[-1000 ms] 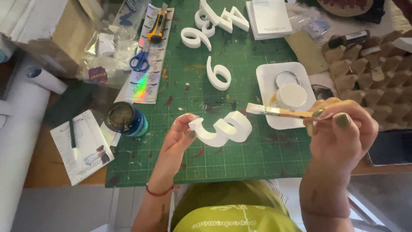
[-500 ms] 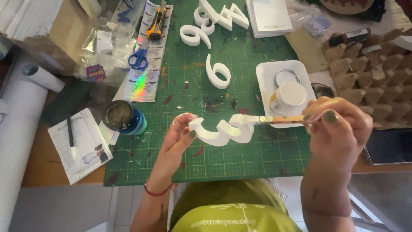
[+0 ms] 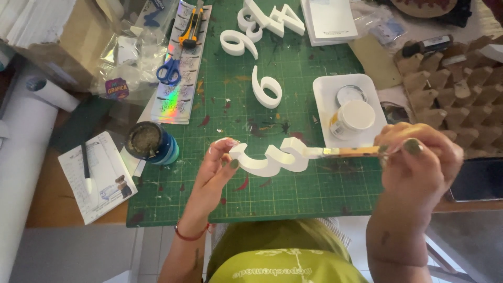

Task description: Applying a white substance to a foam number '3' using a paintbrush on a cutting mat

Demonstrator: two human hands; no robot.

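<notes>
Your left hand (image 3: 217, 167) pinches one end of the white number three (image 3: 270, 157), holding it above the green mat (image 3: 293, 199). Your right hand (image 3: 419, 167) is closed around a paintbrush (image 3: 346, 152), whose bristles seem to touch the three's right end.
</notes>
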